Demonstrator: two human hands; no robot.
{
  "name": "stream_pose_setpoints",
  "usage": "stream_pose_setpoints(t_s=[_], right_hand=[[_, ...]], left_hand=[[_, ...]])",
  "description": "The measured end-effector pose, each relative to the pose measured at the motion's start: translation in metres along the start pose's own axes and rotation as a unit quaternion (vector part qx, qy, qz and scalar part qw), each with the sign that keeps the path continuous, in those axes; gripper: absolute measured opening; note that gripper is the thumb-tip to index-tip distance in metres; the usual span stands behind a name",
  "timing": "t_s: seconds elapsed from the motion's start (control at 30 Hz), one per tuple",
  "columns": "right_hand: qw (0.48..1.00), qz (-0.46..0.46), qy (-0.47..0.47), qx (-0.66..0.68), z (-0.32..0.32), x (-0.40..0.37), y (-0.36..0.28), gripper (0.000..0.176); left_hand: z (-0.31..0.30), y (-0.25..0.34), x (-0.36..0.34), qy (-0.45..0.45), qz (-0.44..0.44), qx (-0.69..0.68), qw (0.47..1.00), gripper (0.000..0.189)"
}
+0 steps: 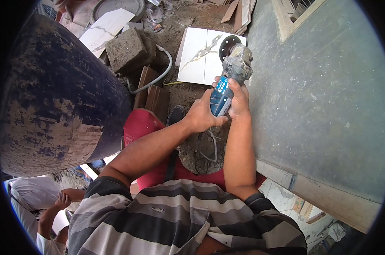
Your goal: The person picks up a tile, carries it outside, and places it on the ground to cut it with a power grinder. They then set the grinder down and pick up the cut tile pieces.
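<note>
Far left of the grip, a dark, mud-caked drum (52, 93) fills the frame, and another person's hand (63, 199) is raised below it. Nearer, up and left of the grip, a rough concrete block (126, 49) and a grey hose (163, 72) lie on the dirt. At centre, a person in a striped shirt (171, 216) holds an angle grinder (231, 70) in both hands. The left hand (201, 114) wraps the rear of the blue body from the left. The right hand (240, 98) closes on it from the right, fingers pressed tight to the casing. The tool points away from the body, its disc (227, 44) just ahead of the grip, at the right edge of a white veined tile (196, 55) on the ground. Whether disc meets tile cannot be told. A straight line crosses the tile, joint or cut unclear. No dust or sparks show, so cutting seems barely begun, if at all. Right of the grip, a grey cement slab (320, 85) runs close alongside.
</note>
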State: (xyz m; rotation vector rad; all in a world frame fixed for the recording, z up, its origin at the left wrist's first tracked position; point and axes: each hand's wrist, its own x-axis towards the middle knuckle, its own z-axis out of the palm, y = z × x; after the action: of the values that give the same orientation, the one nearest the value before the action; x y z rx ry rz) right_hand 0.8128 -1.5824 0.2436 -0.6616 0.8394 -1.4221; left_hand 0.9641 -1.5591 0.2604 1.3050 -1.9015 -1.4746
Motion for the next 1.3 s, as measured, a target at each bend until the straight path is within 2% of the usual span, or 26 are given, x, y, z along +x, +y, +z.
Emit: stream_pose_setpoints(t_s=[0.03,0.07,0.17,0.2,0.27,0.3,0.37,0.43,0.57,0.63,0.77,0.8,0.83,0.87,0.9,0.93,1.0,1.03,1.07,1.1,1.13,1.2,1.27,1.3], right_hand=[[0.997,-0.007,0.039,-0.062,-0.003,0.007,0.006,0.062],[0.997,-0.01,0.037,-0.061,-0.001,0.01,0.009,0.062],[0.924,-0.09,0.25,-0.275,0.01,0.013,0.03,0.081],[0.924,-0.094,0.25,-0.272,0.01,0.017,0.033,0.081],[0.887,-0.129,0.319,-0.307,0.007,0.019,0.041,0.081],[0.89,-0.101,0.316,-0.312,0.011,0.016,0.033,0.084],[0.89,-0.072,0.323,-0.312,0.006,0.021,0.034,0.085],[0.881,-0.028,0.339,-0.329,-0.003,0.028,0.035,0.089],[0.89,-0.044,0.324,-0.319,-0.006,0.028,0.036,0.09],[0.872,-0.011,0.317,-0.374,0.0,0.022,0.031,0.091],[0.878,-0.002,0.323,-0.354,-0.006,0.022,0.034,0.086],[0.94,0.017,0.253,-0.23,-0.01,0.018,0.032,0.081],[0.979,0.033,0.177,-0.099,-0.013,0.014,0.029,0.077],[0.979,0.03,0.175,-0.097,-0.017,0.01,0.024,0.077],[0.992,0.075,0.09,-0.049,-0.022,0.003,0.018,0.072],[0.993,0.122,0.004,-0.001,-0.019,-0.008,0.011,0.069],[0.996,0.09,-0.005,0.009,-0.014,-0.017,0.005,0.064],[0.999,0.045,-0.012,-0.014,-0.015,-0.016,0.005,0.057],[0.999,-0.001,-0.019,-0.035,-0.014,-0.015,0.004,0.051],[0.996,-0.042,-0.002,-0.074,-0.008,-0.013,0.0,0.05],[0.996,-0.042,-0.009,-0.075,-0.003,-0.009,-0.006,0.05],[0.973,-0.095,0.059,-0.202,0.002,-0.008,-0.013,0.049],[0.972,-0.101,0.046,-0.205,0.001,-0.009,-0.015,0.052],[0.981,-0.094,0.024,-0.167,0.002,-0.015,-0.016,0.054]], left_hand=[[0.002,0.0,0.0,0.037,-0.014,0.038,0.998,0.09],[0.003,0.0,0.002,0.076,-0.026,0.077,0.994,0.089],[0.007,-0.004,0.002,0.114,-0.02,0.107,0.988,0.086],[0.009,-0.006,0.002,0.115,-0.017,0.111,0.987,0.086],[0.015,-0.011,0.001,0.146,-0.006,0.145,0.979,0.084],[0.016,-0.009,0.003,0.144,-0.006,0.147,0.979,0.084],[0.021,-0.008,0.001,0.142,-0.041,0.162,0.976,0.071],[0.02,-0.003,0.001,0.127,-0.049,0.161,0.977,0.07],[0.026,-0.01,0.003,0.129,-0.066,0.151,0.978,0.069],[0.028,-0.011,0.003,0.124,-0.075,0.138,0.98,0.069],[0.024,-0.012,0.003,0.097,-0.062,0.087,0.99,0.082],[0.024,-0.012,0.002,0.091,-0.064,0.063,0.992,0.088],[0.023,-0.015,0.002,0.092,-0.064,0.064,0.992,0.088],[0.023,-0.02,0.005,0.087,-0.021,0.008,0.996,0.09],[0.023,-0.025,0.008,0.081,0.021,-0.047,0.995,0.091],[0.025,-0.033,0.011,0.084,0.022,-0.046,0.995,0.091],[0.026,-0.035,0.015,0.08,0.127,-0.095,0.984,0.091],[0.02,-0.03,0.014,0.005,0.094,-0.122,0.988,0.093],[0.017,-0.023,0.013,0.01,0.094,-0.121,0.988,0.093],[0.015,-0.019,0.014,-0.012,0.083,-0.061,0.995,0.092],[0.015,-0.016,0.013,-0.034,0.071,-0.002,0.997,0.091],[0.024,-0.024,0.01,-0.042,0.06,-0.003,0.997,0.087],[0.028,-0.031,0.017,-0.055,0.104,-0.131,0.984,0.083],[0.027,-0.024,0.014,-0.085,0.131,-0.199,0.968,0.078]])
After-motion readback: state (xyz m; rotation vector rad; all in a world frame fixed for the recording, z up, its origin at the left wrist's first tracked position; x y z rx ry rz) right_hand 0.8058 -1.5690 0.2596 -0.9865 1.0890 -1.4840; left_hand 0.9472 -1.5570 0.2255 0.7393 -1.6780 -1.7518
